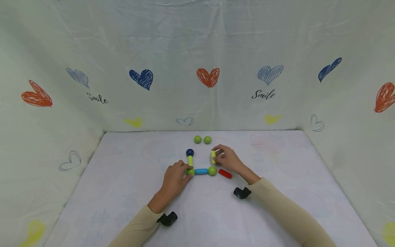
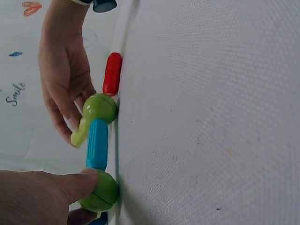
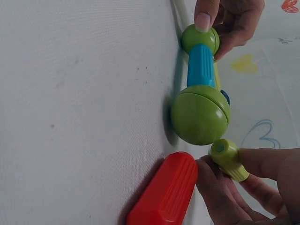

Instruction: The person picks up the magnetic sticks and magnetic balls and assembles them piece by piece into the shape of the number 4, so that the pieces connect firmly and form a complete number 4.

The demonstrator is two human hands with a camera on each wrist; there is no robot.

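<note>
Sitting pinched between the right fingers [image 3: 213, 190] is a yellow-green rod [image 3: 229, 161].

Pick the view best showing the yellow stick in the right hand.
The right wrist view: the yellow stick looks largest there, one end facing the camera, pinched by the right hand. The head view shows it small; the left wrist view shows it partly covered.

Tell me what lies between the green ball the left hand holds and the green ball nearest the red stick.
A blue stick bridges the held green ball and the other green ball, touching both; the head view and both wrist views show it.
</note>
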